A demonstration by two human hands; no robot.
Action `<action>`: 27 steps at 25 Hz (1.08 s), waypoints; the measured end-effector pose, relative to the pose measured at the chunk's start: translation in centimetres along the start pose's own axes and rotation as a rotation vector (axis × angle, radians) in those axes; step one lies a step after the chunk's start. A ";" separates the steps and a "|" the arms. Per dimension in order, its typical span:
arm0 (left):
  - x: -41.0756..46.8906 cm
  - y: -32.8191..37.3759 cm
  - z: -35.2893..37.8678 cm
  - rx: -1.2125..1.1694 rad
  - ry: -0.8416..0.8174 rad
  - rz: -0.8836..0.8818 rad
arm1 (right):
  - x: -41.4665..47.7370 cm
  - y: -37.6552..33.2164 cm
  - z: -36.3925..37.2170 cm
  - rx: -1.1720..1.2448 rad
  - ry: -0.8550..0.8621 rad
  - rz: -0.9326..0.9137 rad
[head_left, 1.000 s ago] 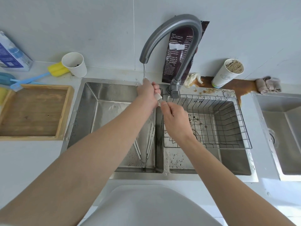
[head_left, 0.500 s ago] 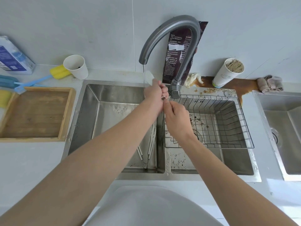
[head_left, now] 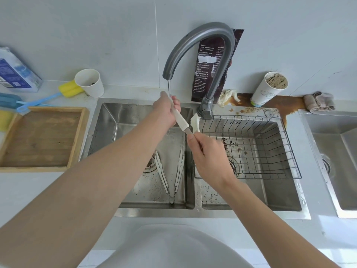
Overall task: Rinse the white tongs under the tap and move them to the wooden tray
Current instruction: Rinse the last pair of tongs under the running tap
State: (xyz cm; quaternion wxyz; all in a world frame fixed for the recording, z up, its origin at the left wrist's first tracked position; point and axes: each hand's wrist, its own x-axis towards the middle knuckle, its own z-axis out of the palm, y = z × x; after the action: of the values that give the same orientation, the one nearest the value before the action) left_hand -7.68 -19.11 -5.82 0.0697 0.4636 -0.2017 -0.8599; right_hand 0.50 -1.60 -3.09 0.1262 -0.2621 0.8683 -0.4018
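A pair of white tongs [head_left: 181, 120] is held in both hands over the left sink basin [head_left: 135, 120]. My left hand [head_left: 167, 111] grips one arm of the tongs near its far end, right under the thin water stream from the grey tap [head_left: 201, 38]. My right hand [head_left: 207, 158] holds the tongs' near end, and their second white tip [head_left: 195, 122] sticks up beside the tap base. A second pair of white tongs [head_left: 170, 171] lies on the floor of the left basin. The wooden tray [head_left: 41, 138] sits on the counter at the left.
A wire basket [head_left: 249, 144] sits in the right basin. Paper cups [head_left: 90, 83] [head_left: 268, 89], a yellow-headed brush [head_left: 63, 91], a blue box [head_left: 15, 72], a dark packet [head_left: 209, 64], a brown spill [head_left: 286, 105] and a cloth [head_left: 318, 102] line the back. Another sink [head_left: 336, 151] is at the right.
My hands have drawn apart: the left is back under the stream, the right has pulled back toward me. The tongs now show stretched between them.
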 end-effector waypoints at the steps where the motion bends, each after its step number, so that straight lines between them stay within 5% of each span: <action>1: -0.2 0.1 0.1 0.044 0.012 0.027 | 0.0 0.1 0.0 -0.059 0.007 -0.018; 8: 0.6 -0.3 -0.7 0.554 0.107 0.268 | 0.4 1.2 -0.8 -0.404 0.081 -0.099; 17: 0.3 -1.6 -0.4 0.402 0.137 0.221 | 0.0 1.8 -2.0 -0.459 0.212 -0.076; 27: -0.4 -2.8 0.0 0.328 0.153 0.211 | 1.1 2.0 -1.7 0.231 0.041 0.252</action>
State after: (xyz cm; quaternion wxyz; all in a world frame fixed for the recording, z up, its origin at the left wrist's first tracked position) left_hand -7.24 -16.47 -6.64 0.0978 0.5090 -0.3806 -0.7658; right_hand -1.86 -0.09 -3.50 0.1872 -0.1266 0.8447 -0.4852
